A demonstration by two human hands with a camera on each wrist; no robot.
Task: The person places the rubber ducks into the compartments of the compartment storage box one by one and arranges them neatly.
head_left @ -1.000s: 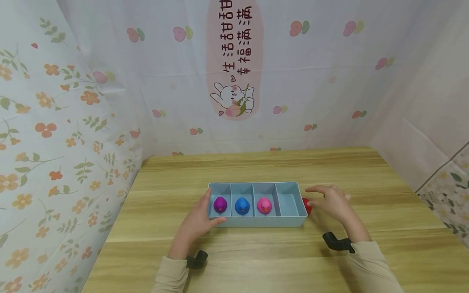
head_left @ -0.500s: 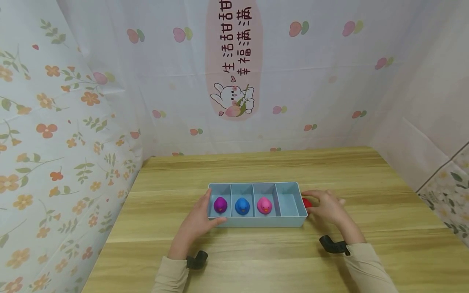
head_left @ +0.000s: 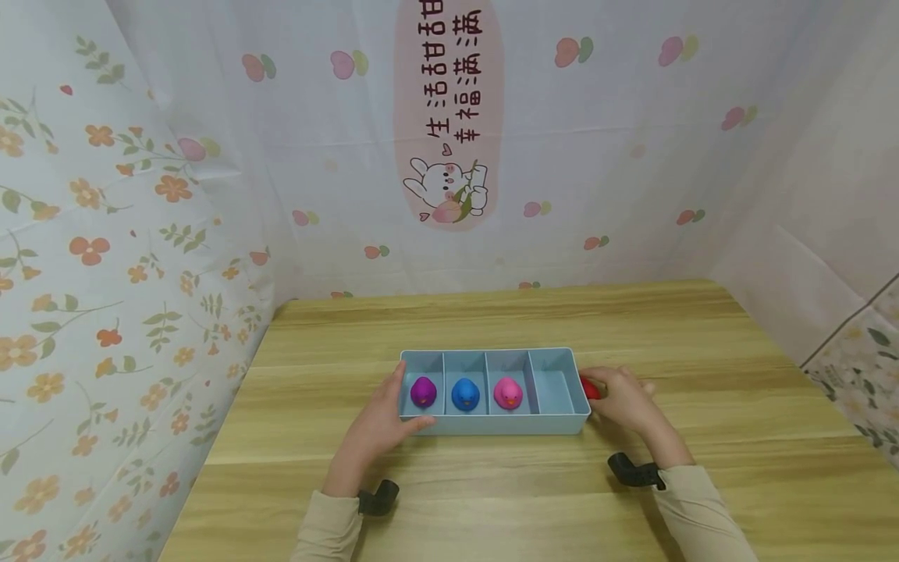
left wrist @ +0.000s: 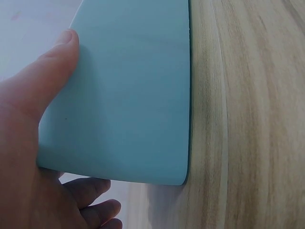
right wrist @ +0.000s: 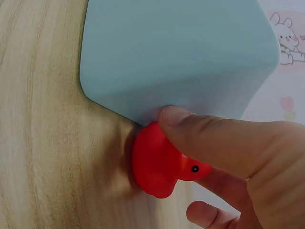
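A light-blue tray (head_left: 502, 425) with a row of compartments stands on the table. In it sit a purple rubber duck (head_left: 424, 393) at the left, a blue duck (head_left: 466, 395) beside it and a pink duck (head_left: 509, 393) third along; the rightmost compartment holds nothing. My left hand (head_left: 375, 421) grips the tray's left end, thumb along the front wall (left wrist: 128, 95) and fingers round the end. Just outside the right end, my right hand (head_left: 628, 402) pinches a red rubber duck (right wrist: 155, 160). Its thumb lies over the duck, the thumb tip close to the tray's wall.
The wood-grain table (head_left: 485, 499) runs under the tray and both forearms. Printed cloth (head_left: 316, 172) hangs behind the table, with more floral cloth (head_left: 126, 312) at the left and paler cloth at the right. A black wrist mount (head_left: 632, 471) sits on each wrist.
My right hand has moved left toward the tray's right end and its fingers have closed on the red duck. The left hand and the tray have stayed in place.
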